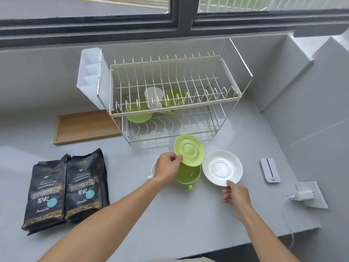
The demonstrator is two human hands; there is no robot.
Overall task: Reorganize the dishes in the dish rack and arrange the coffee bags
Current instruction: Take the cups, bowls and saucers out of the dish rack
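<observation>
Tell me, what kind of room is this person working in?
Most likely a home kitchen counter by a window. A two-tier dish rack holds cups and a saucer, the hands hold a green saucer and a white saucer, and two coffee bags lie on the counter.

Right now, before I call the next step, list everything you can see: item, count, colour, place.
dish rack: 1, white wire, two tiers, on the counter under the window
cutlery holder: 1, white, on the rack's left end
green saucers: 2, one in the rack, one in the left hand
green cups: 2, one in the rack, one on the counter
white cup in rack: 1, translucent white
white cup on counter: 1, mostly hidden by the left hand
white saucer: 1, in the right hand
coffee bags: 2, black, lying side by side, counter left
wooden tray: 1, left of the rack
small white device: 1, counter right
charger: 1, white, plugged in at the right
left hand: pinches the green saucer's rim
right hand: pinches the white saucer's rim
</observation>
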